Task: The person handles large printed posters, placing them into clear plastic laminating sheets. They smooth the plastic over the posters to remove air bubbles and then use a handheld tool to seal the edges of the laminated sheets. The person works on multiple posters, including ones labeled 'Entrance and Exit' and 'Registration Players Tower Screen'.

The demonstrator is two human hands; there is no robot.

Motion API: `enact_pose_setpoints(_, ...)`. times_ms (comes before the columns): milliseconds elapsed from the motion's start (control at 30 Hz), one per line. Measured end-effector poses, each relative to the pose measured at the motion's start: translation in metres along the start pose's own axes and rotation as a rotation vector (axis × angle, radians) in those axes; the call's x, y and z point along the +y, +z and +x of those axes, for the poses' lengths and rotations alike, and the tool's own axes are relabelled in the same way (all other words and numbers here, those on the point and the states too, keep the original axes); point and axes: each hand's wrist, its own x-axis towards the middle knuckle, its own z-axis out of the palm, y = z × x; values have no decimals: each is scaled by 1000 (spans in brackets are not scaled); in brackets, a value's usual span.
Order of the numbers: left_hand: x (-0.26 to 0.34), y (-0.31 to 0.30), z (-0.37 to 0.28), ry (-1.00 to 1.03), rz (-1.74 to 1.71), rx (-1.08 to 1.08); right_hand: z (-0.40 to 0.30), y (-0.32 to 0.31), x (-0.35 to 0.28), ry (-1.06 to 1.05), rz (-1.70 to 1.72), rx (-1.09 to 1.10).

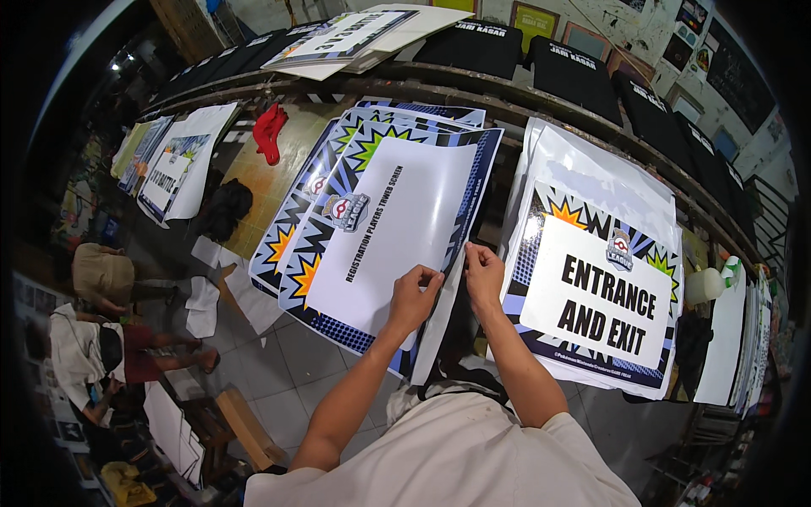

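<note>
A glossy printed poster sheet (405, 209), with a white panel and bold black writing, lies in front of me on a stack of similar prints (288, 237). My left hand (413, 298) pinches at its near right margin, thumb and forefinger together. Just to the right, my right hand (485, 274) has its fingertips closed on the sheet's edge. Below the hands, a white strip (438, 333) runs along that edge, lifted and curled; whether it is backing or border I cannot tell. To the right of my right hand lies another stack topped by a printed sign (599, 285) with large black letters.
A wooden rail (443, 95) crosses behind, with black printed shirts (573, 76) and stacked signs (355, 38) beyond. A red cloth (270, 133) and black cloth (227, 206) lie left. A white bottle (703, 285) stands right. Two people are at the lower left, near a cardboard box (250, 428).
</note>
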Motion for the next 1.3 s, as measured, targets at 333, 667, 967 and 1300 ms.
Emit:
enact_pose_setpoints(333, -10, 0, 5, -80, -29, -14, 2, 2, 9, -8, 110, 21)
enact_pose_setpoints(667, 25, 3, 2, 33, 21, 9, -4, 6, -1, -268, -64, 58)
enact_pose_setpoints(967, 44, 27, 64, 97, 106, 90, -2, 3, -15, -248, -47, 13)
enact_pose_setpoints(1300, 47, 29, 83, 54, 235, 32, 7, 5, 1, -264, -33, 19)
